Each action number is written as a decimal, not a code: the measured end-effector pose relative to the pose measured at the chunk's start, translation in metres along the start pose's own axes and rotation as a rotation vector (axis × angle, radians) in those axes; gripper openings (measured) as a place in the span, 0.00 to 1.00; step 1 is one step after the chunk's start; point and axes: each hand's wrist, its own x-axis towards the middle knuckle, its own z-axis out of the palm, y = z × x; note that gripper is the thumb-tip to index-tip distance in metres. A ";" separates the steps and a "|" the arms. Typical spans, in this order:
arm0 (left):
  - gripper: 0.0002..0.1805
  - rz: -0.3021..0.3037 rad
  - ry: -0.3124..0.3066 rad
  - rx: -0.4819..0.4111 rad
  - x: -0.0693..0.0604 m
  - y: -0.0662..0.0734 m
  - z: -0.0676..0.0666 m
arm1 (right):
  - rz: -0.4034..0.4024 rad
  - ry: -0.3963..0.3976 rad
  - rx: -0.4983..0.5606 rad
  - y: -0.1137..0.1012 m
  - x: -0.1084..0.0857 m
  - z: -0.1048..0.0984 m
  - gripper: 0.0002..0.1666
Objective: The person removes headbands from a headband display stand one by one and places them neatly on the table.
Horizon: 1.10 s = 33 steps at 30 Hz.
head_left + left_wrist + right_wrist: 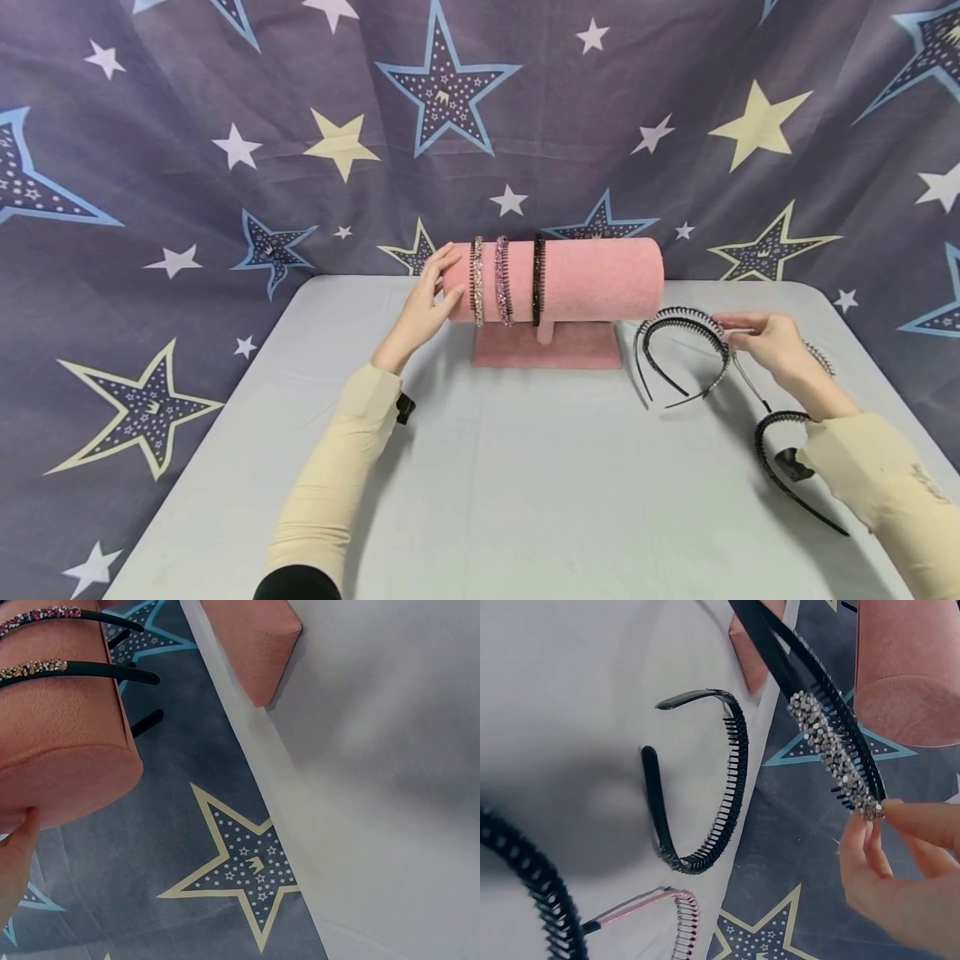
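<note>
Pinching a silver headband [832, 754] with the right hand [776, 346], thumb and fingertips drawn in narrow on the glittering band! Held near the right end of the pink roll [600, 279], apart from it and a little lower. Hard to tell any contact between its tips and the white table [487, 483].

Across to the other end: touching the roll there with the left hand [425, 307], fingers spread wide, thumb well apart from the rest, at the front.

Looped around the roll, all left of its right half, in a row: first a gold headband [478, 283], closest to the left hand, next a purple headband [502, 279], then a black headband [538, 283] over by the post. Poking out past the roll in the left wrist view, dark tips. Standing below, a flat pink base [585, 346].

Down on the table at the right, near the held piece: a dark toothed headband [739, 750], then a pink headband [681, 895], partly hidden behind the right hand in the head view. Closest to the right sleeve [870, 467], a thick black hoop [536, 877]. Behind everything, a star-patterned cloth [277, 83], hanging dark and wrinkled.
</note>
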 end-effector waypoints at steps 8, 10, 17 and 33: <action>0.23 0.000 -0.003 0.001 0.001 0.001 0.000 | -0.023 -0.106 -0.100 0.006 -0.007 -0.006 0.21; 0.23 -0.001 -0.002 0.000 0.001 0.001 0.000 | -0.036 -0.126 -0.121 0.008 -0.008 -0.007 0.21; 0.23 -0.005 -0.004 0.004 0.001 0.002 0.000 | -0.033 -0.200 -0.100 0.014 -0.014 -0.010 0.21; 0.23 -0.005 0.003 -0.007 0.000 0.001 0.000 | -0.068 -0.317 -0.103 0.035 -0.027 -0.009 0.16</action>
